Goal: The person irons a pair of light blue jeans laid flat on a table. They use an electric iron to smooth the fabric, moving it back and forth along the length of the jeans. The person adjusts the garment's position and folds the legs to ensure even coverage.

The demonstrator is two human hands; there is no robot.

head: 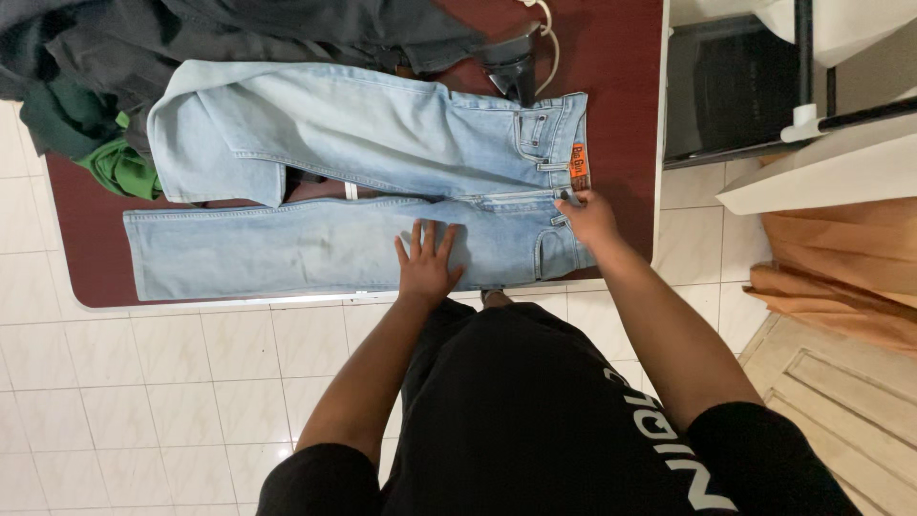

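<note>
A pair of jeans [363,191] lies across the tabletop [621,76], waistband to the right. The left hand [426,263] rests on the near leg, the right hand [587,218] on the waistband. A pile of clothes [143,67] lies behind, at the left.

Left hand [425,263] lies flat on light-blue jeans [315,153] spread on a maroon table [621,57]; right hand [587,218] touches the waistband.

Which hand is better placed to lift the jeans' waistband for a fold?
Probably the right hand: it already rests on the waistband of the light blue jeans. The left hand lies flat on the near thigh, farther away.
</note>
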